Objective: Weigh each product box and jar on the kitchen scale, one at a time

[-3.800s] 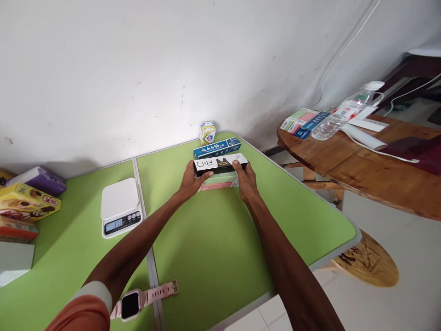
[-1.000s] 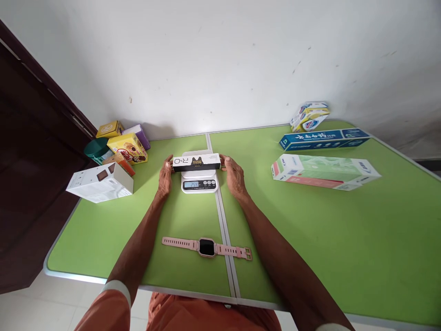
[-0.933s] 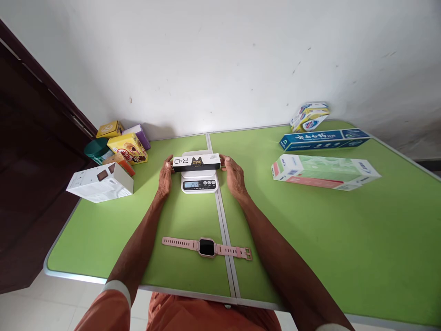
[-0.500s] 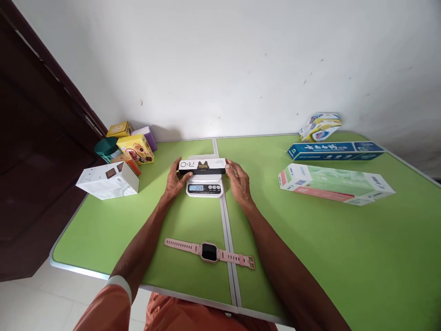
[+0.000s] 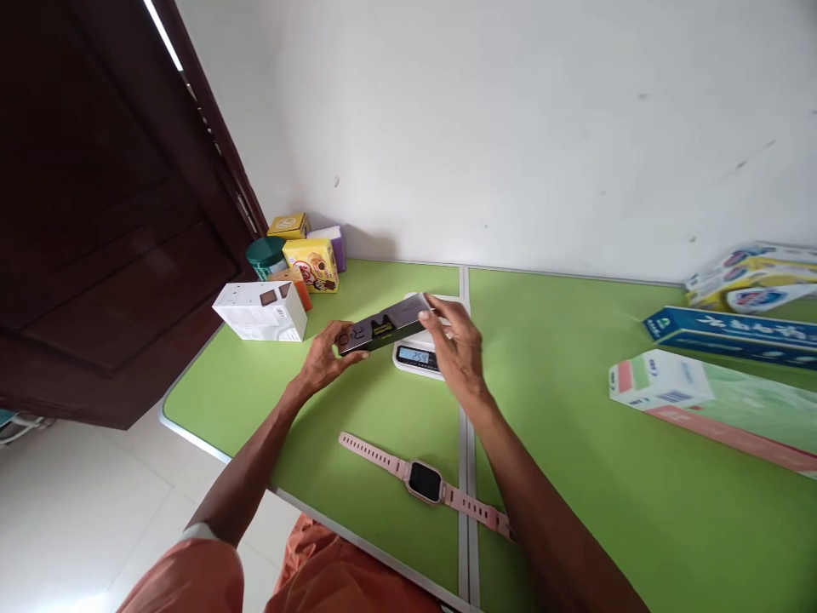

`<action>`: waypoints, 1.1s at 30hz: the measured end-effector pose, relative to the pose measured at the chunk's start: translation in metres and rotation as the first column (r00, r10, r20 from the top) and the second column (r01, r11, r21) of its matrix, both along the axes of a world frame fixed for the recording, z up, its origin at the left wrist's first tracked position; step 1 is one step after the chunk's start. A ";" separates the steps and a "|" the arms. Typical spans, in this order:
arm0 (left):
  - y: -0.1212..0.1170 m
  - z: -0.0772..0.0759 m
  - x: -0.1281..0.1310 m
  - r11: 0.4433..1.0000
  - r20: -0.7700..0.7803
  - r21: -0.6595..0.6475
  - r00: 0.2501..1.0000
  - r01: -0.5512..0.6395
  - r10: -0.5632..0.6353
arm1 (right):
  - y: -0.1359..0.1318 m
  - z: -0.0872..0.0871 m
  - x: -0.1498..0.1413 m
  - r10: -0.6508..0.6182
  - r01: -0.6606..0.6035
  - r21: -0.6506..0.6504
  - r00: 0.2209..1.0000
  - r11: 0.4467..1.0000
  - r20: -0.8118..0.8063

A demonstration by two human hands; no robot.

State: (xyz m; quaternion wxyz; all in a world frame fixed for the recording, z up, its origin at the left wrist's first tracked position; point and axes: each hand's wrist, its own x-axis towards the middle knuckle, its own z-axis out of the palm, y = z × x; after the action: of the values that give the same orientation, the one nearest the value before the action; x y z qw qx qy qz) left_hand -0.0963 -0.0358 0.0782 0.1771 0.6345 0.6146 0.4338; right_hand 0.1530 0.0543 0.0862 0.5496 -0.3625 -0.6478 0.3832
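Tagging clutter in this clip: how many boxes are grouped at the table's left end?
5: the white box in front, the orange box behind it, the larger yellow box beyond, the small yellow box at the back and the purple box beside it. Others may be hidden.

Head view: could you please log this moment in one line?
left hand: grips dark box | right hand: grips its other end | dark box: tilted | scale: display lit

Pink watch (image 5: 425, 482) lies face up on near part of green table (image 5: 542, 358). Far left, clustered: white box (image 5: 261, 311), yellow box (image 5: 311, 266), green-topped tub (image 5: 265, 253). Right: green-and-pink carton (image 5: 734, 407), blue carton (image 5: 737, 335) just beyond. Dark door (image 5: 115, 196) at left.
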 end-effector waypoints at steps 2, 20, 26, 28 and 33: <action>-0.031 0.001 -0.022 0.995 -0.035 -0.007 0.994 -0.104 0.104 | -0.011 -0.003 -0.029 0.131 -0.131 -0.025 0.991 0.991 0.007; -0.158 0.019 -0.179 0.846 -0.138 -0.218 0.873 -0.487 0.468 | -0.065 -0.030 -0.204 0.661 -0.629 -0.228 0.635 0.743 0.400; -0.137 0.011 -0.192 0.846 -0.153 -0.208 0.871 -0.490 0.467 | -0.063 -0.023 -0.206 0.630 -0.620 -0.209 0.604 0.756 0.489; -0.131 0.009 -0.194 0.828 -0.180 -0.185 0.847 -0.529 0.501 | -0.062 -0.021 -0.205 0.637 -0.620 -0.217 0.608 0.754 0.474; -0.112 0.005 -0.195 0.822 -0.162 -0.125 0.829 -0.556 0.536 | -0.059 -0.018 -0.203 0.638 -0.608 -0.237 0.614 0.758 0.465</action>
State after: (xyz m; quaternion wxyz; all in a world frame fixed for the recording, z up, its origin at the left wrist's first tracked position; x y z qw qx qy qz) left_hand -0.2914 -0.1481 0.0830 0.0606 0.4395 0.8142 0.3746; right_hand -0.0496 -0.0050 0.0679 0.1759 -0.2193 -0.8450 0.4549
